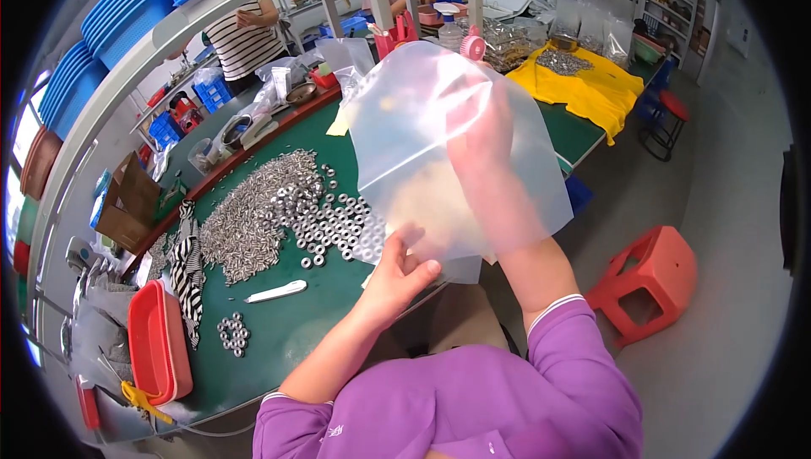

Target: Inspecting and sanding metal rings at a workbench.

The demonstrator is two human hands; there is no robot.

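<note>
A large translucent plastic bag spreads in front of me above the table's right side. My right hand shows hazily through its film, with the forearm passing the bag's lower edge; whether the hand is inside or behind cannot be told. Its fingers are blurred. At the bag's lower left edge is my left hand, thumb and forefinger apart, some fingertips veiled by the film. Just left of the bag lie many metal rings, beside a heap of small metal pins.
On the green table lie a white cutter-like tool, a small ring cluster and a striped cloth. A red tray sits left. Yellow cloth holds metal parts. A red stool stands right; people work beyond.
</note>
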